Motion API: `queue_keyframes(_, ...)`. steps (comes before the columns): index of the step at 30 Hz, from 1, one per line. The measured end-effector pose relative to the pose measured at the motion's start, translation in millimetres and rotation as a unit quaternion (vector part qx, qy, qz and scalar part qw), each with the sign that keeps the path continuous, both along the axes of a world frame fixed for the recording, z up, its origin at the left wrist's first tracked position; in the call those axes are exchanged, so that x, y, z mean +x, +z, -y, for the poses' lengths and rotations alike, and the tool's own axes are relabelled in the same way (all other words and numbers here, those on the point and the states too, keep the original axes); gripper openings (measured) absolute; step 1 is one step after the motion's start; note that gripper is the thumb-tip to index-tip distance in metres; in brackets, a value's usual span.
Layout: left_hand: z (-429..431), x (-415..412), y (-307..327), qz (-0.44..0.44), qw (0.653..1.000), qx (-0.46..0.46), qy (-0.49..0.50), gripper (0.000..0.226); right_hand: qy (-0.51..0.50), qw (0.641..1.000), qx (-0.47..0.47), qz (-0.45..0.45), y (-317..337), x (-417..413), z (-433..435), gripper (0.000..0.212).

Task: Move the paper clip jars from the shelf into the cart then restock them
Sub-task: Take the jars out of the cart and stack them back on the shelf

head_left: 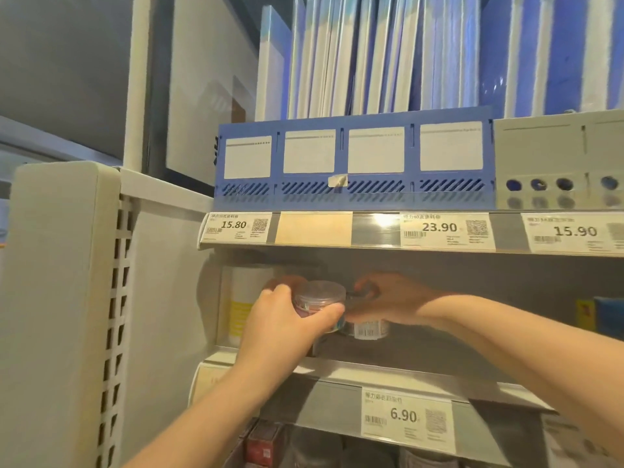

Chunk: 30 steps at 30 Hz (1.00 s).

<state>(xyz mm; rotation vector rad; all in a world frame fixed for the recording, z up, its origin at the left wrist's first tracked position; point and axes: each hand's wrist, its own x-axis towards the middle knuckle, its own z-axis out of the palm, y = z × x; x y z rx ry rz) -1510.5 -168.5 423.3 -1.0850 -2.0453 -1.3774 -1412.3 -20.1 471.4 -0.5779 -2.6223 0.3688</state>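
The person reaches both arms into the middle shelf (341,369) of a store display. The left hand (287,324) grips a clear round paper clip jar (319,296) from the side, thumb along its front and fingers wrapped behind it, holding it upright just above the shelf's front edge. Just beside it, the right hand (393,302) is curled over the top of a second jar (369,330), whose barcode label shows beneath the palm; whether this jar stands on the shelf or is lifted cannot be told. The two hands are close together, the thumb of the left nearly touching the fingertips of the right. Behind the left hand, a white container with a yellow label (242,298) stands at the far left of the same shelf. On the shelf above, a blue file rack (351,163) sits beside a pale grey file rack (553,157), with upright blue and white folders (371,52) behind them. Price tags read 15.80 (236,226), 23.90 (445,229) and 15.90 (574,231); a 6.90 tag (405,417) hangs on the middle shelf's rail. A red box (263,445) sits on the level below.
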Motion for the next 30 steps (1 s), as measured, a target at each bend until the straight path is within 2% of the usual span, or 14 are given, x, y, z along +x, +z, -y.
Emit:
queue_keyframes(3,-0.6,0.2,-1.3,-0.007,1.000,0.003,-0.002,0.063,0.010,1.000,-0.019,0.001,-8.8,-10.9,-1.3,0.037)
queue_keyframes(6,-2.7,0.9,-5.6,-0.017,1.000,0.007,-0.005,0.067,0.004,1.000,0.002,0.019,-18.4,-21.9,-1.2,0.029)
queue_keyframes(9,-4.5,0.8,-9.0,-0.028,1.000,0.012,-0.006,0.068,0.028,0.999,-0.003,0.020,-24.9,-26.0,2.5,0.033)
queue_keyframes(11,-5.0,-0.2,-11.3,-0.028,0.999,0.014,-0.006,0.067,0.022,0.999,-0.023,0.003,-25.0,-24.7,-0.7,0.025)
queue_keyframes(12,-5.2,-0.8,-12.6,-0.029,0.999,0.019,-0.008,0.067,0.013,1.000,-0.026,-0.001,-23.9,-22.9,-3.3,0.031)
queue_keyframes(14,-4.8,-2.1,-14.8,-0.034,0.999,0.023,-0.011,0.069,-0.015,1.000,-0.010,0.014,-21.5,-19.5,-9.0,0.057)
queue_keyframes(16,-4.0,-2.6,-16.5,-0.039,0.999,0.023,-0.010,0.072,-0.028,0.999,-0.008,0.026,-21.3,-17.3,-10.1,0.068)
queue_keyframes(18,-3.6,-2.9,-17.7,-0.042,0.999,0.021,-0.009,0.076,-0.031,0.997,-0.071,0.018,-25.0,-18.5,-12.7,0.063)
queue_keyframes(20,-3.7,-3.1,-18.6,-0.042,0.999,0.022,-0.007,0.076,-0.030,0.995,-0.095,0.008,-28.6,-20.8,-13.4,0.048)
queue_keyframes(23,-4.0,-3.0,-19.5,-0.042,0.999,0.023,0.001,0.075,-0.018,0.999,-0.035,0.014,-33.2,-27.0,-17.9,0.018)
queue_keyframes(25,-4.5,-3.2,-19.8,-0.041,0.999,0.026,0.001,0.076,-0.016,1.000,0.009,0.020,-36.3,-30.5,-20.4,0.009)
queue_keyframes(27,-5.1,-3.8,-19.9,-0.037,0.999,0.025,0.000,0.076,-0.021,0.999,0.041,0.023,-39.7,-33.8,-24.6,0.025)
queue_keyframes(30,-5.0,-4.0,-20.3,-0.035,0.999,0.020,0.006,0.075,-0.023,0.999,0.035,0.026,-41.3,-33.3,-27.7,0.021)
